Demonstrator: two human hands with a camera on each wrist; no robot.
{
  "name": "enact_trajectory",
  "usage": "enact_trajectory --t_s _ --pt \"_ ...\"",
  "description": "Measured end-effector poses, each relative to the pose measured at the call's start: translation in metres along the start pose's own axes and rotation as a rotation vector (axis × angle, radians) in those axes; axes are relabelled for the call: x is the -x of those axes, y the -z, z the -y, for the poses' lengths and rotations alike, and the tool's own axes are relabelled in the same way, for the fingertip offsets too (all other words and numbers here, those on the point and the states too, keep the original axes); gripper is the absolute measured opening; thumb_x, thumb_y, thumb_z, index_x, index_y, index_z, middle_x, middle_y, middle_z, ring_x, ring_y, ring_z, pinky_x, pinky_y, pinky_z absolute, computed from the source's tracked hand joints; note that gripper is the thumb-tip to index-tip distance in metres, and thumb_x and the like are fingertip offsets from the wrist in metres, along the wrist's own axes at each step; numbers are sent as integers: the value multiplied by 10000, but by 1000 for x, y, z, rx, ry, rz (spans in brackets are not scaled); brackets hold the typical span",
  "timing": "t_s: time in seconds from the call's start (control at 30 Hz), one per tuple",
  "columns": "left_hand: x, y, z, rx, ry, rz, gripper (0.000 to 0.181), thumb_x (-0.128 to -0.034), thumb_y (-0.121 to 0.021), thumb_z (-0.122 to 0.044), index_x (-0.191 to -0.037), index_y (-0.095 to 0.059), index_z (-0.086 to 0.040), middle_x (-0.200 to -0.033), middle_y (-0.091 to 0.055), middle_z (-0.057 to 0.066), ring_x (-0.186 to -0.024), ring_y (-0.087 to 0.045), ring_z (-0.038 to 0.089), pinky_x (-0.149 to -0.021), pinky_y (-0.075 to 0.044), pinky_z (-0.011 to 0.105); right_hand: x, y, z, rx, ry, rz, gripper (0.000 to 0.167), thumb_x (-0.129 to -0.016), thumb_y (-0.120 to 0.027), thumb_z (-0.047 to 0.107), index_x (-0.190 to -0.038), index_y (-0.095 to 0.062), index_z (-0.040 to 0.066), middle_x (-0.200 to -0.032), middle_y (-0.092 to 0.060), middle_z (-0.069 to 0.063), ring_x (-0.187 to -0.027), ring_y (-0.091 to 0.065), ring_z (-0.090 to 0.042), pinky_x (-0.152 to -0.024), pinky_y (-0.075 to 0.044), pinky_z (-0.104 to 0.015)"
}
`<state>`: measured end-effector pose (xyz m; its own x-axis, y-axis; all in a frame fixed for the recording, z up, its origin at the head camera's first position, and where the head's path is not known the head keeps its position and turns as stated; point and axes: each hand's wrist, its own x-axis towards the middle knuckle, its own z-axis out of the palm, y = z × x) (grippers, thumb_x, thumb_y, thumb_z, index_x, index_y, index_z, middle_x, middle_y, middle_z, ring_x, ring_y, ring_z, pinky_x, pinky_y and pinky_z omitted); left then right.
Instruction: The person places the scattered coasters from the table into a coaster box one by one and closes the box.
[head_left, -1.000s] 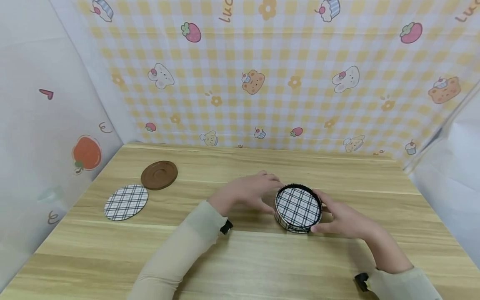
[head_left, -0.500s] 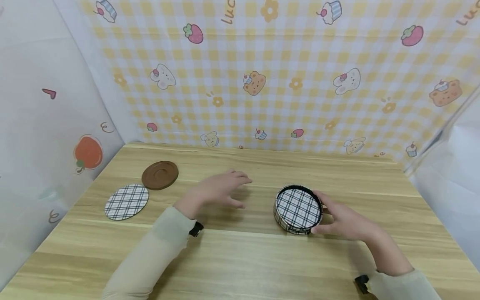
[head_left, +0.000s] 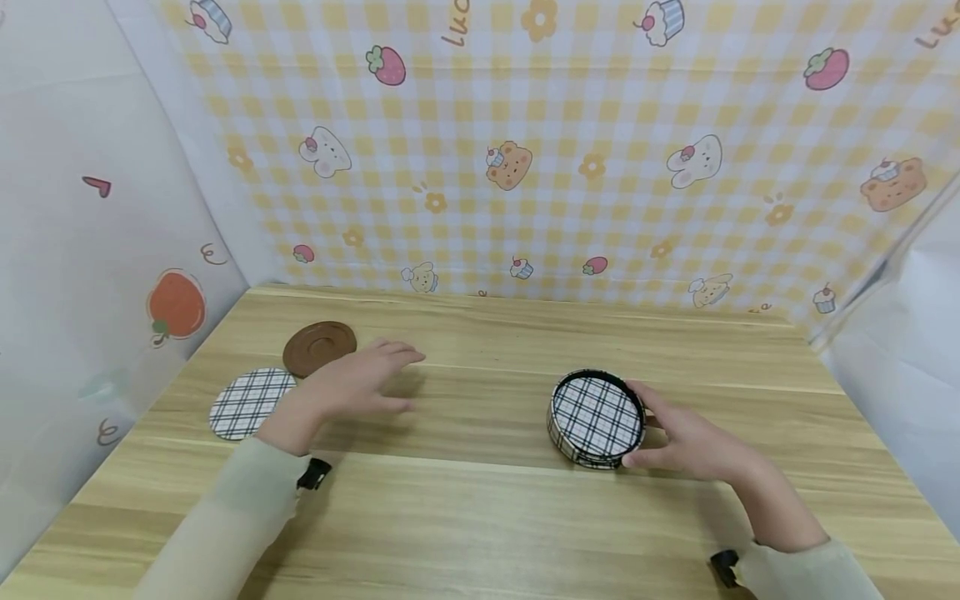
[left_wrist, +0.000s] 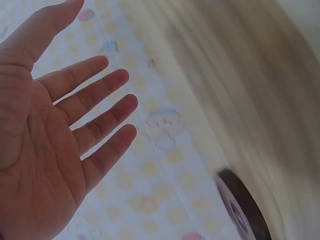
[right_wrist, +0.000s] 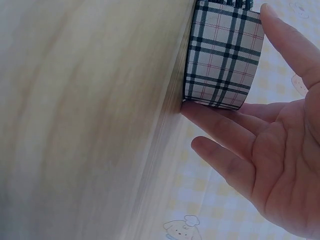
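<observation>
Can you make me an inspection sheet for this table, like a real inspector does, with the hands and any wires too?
Surface: table, pale wood grain.
Things: round plaid box on the table; plaid disc and brown disc lie close together at the left.
Clutter: nothing seen.
Left hand: holds nothing, fingers spread; it partly hides the brown disc from the head camera.
Right hand: holds the box's side between thumb and fingers.
Cables: nothing seen.
Surroundings: yellow-checked cloth with cartoon prints behind; white sheets at both sides.
</observation>
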<state>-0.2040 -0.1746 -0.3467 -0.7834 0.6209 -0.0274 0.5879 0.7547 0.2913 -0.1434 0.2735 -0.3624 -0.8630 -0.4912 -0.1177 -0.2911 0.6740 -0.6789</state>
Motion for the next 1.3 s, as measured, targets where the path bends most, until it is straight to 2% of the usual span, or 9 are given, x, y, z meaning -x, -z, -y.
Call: enact_trajectory --t_s 0.2,0.4,0.63,0.87,0.97,1.1,1.3 --pt "25 6 17 -1 59 -51 632 -894 -724 -346 -1393 -536 -6 -1425 -539 182 -1340 -455 402 -1076 -424 549 1 0 -1 -6 9 3 1042 -849 -765 388 -1534 -148 -97 -1524 -307 -376 -1252 -515 -548 -1017 -407 -686" --pt "49 11 33 -34 92 -89 623 -880 -746 -315 -1370 -549 16 -1372 -574 207 -1275 -495 435 -1036 -436 574 1 0 0 10 1 -1 1044 -845 -763 407 -1537 -156 -85 -1522 -322 -367 -1251 -528 -527 -1018 -408 -683" --pt "80 13 60 -6 193 -94 721 -864 -759 -338 -1400 -493 63 -1407 -517 284 -1323 -431 500 -1055 -381 649 -1 -1 -1 1 15 3 1022 -849 -763 399 -1539 -170 -66 -1517 -340 -355 -1250 -518 -545 -1010 -424 -674" --pt "108 18 87 -7 229 -129 743 -821 -797 -289 -1347 -488 137 -1332 -542 344 -1238 -493 520 -992 -420 636 0 0 -1 5 12 -2 1025 -846 -767 395 -1538 -170 -68 -1506 -362 -353 -1242 -530 -539 -1008 -429 -669" --pt "118 19 97 -11 282 -115 795 -802 -810 -315 -1366 -470 131 -1356 -512 359 -1251 -467 531 -995 -404 647 0 0 -1 7 8 -2 1025 -847 -767 391 -1539 -166 -67 -1502 -367 -355 -1244 -529 -537 -1009 -426 -672" --pt "129 17 107 -30 321 -114 846 -758 -840 -334 -1366 -471 124 -1341 -508 375 -1221 -478 543 -973 -412 662 0 0 0 8 6 -2 1018 -851 -764 391 -1539 -167 -63 -1500 -371 -353 -1244 -530 -534 -1007 -427 -672" --pt "137 13 119 -21 371 -85 939 -714 -861 -388 -1366 -443 142 -1318 -484 406 -1171 -488 537 -939 -431 679 0 0 0 8 4 -2 1023 -854 -760 391 -1541 -158 -70 -1509 -353 -358 -1247 -530 -529 -1012 -424 -672"
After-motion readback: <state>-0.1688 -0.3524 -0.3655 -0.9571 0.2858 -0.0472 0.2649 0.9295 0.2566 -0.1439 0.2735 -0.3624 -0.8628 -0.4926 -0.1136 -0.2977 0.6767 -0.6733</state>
